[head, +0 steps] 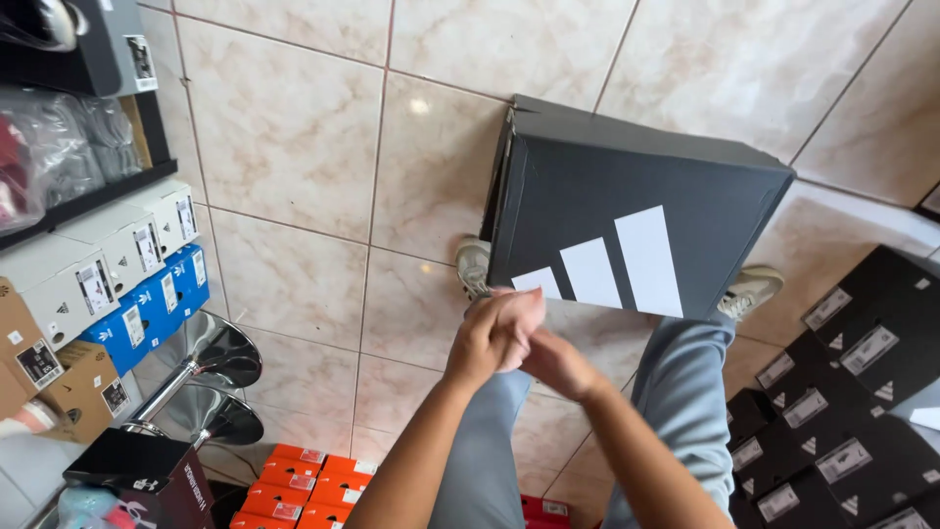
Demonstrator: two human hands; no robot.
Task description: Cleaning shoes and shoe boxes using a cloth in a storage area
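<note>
the big black shoe box (627, 211) with three slanted white stripes on its lid sits just above and in front of both hands, near edge right at the knuckles. left hand (494, 335) and right hand (556, 360) are pressed together at that lower edge, fingers curled, though i can't tell if they actually grip it. far left of the hands: shelved white boxes (117, 245) and blue boxes (157, 306) with white end labels. below them, small orange boxes (299, 485). to the right, black boxes (842, 392) with white labels.
</note>
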